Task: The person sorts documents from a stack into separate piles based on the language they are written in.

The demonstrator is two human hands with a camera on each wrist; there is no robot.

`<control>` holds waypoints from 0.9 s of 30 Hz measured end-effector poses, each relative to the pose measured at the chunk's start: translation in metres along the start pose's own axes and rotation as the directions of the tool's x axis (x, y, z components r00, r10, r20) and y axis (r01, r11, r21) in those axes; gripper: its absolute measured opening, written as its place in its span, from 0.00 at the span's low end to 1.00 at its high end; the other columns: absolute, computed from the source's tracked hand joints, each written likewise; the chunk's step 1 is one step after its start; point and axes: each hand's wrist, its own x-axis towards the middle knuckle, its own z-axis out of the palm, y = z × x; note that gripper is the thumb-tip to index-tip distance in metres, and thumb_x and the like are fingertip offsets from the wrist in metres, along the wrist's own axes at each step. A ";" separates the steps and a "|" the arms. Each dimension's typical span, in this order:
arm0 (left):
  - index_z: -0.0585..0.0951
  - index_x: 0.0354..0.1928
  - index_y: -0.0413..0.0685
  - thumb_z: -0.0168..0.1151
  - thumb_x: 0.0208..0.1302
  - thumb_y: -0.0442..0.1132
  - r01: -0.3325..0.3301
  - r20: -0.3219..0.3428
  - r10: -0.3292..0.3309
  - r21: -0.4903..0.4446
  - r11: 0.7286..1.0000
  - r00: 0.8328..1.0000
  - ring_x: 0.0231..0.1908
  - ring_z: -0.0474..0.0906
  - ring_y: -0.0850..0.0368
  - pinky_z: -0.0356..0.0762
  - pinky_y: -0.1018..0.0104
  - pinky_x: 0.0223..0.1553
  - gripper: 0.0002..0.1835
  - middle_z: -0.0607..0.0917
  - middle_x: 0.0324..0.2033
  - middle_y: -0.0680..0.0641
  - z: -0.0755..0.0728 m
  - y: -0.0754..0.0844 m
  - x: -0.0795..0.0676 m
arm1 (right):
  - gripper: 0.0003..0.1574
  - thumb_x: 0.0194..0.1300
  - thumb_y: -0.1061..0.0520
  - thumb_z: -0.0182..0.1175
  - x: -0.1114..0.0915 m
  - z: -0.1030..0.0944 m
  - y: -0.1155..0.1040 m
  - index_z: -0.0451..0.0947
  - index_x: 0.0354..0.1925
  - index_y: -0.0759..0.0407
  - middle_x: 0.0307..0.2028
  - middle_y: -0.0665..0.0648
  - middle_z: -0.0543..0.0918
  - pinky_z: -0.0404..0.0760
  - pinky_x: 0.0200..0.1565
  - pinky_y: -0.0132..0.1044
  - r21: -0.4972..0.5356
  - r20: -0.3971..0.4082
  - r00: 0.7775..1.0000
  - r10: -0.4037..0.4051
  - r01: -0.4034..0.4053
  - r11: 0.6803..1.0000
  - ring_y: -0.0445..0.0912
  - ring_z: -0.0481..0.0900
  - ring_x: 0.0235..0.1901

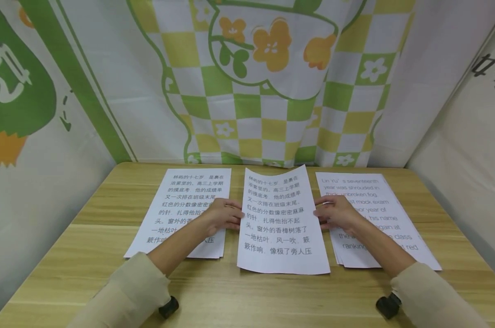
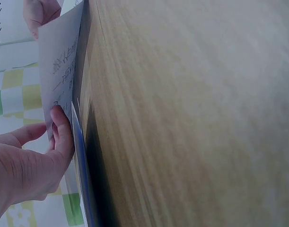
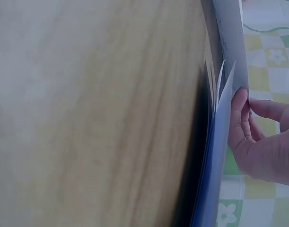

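Observation:
Between both hands, a sheet of paper [image 1: 278,228] printed with Chinese text is held by its two side edges, its top edge bowed. My left hand [image 1: 224,215] pinches the left edge between thumb and fingers, seen closely in the left wrist view, where the hand [image 2: 35,161] grips the paper [image 2: 61,61]. On the opposite edge my right hand [image 1: 335,212] does the same; in the right wrist view the thumb and fingers of that hand [image 3: 267,137] meet at the sheet's border.
Left of the held sheet lies a stack of Chinese-text pages [image 1: 157,218], partly under the left forearm. A stack of English-text pages [image 1: 389,218] lies on the right, under the right forearm. Both rest on a wooden table [image 1: 280,300]. A checkered curtain [image 1: 264,118] hangs behind.

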 end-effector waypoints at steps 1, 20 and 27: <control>0.76 0.57 0.28 0.63 0.66 0.22 0.006 -0.005 -0.006 0.003 1.000 1.000 0.31 0.86 0.54 0.90 0.62 0.37 0.18 0.87 0.34 0.40 0.000 0.000 0.000 | 0.31 0.70 0.67 0.62 0.000 0.001 0.000 0.67 0.67 0.74 0.40 0.60 0.85 0.91 0.39 0.40 0.004 0.001 1.000 0.002 -0.002 1.000 0.46 0.86 0.35; 0.75 0.63 0.32 0.61 0.67 0.25 0.011 -0.037 -0.008 0.070 0.997 0.999 0.35 0.87 0.52 0.90 0.61 0.40 0.22 0.88 0.40 0.37 -0.008 0.004 -0.004 | 0.32 0.71 0.65 0.61 0.003 0.001 -0.003 0.66 0.69 0.73 0.43 0.61 0.87 0.91 0.42 0.41 0.027 -0.004 1.000 0.003 -0.003 1.000 0.47 0.87 0.38; 0.75 0.64 0.33 0.59 0.67 0.26 0.002 -0.085 0.007 0.107 0.994 0.996 0.33 0.86 0.53 0.90 0.59 0.42 0.22 0.87 0.37 0.39 -0.021 0.008 -0.006 | 0.31 0.72 0.65 0.61 0.009 0.011 -0.009 0.67 0.69 0.73 0.47 0.61 0.88 0.91 0.44 0.41 0.065 0.013 0.999 -0.032 0.031 0.997 0.47 0.88 0.40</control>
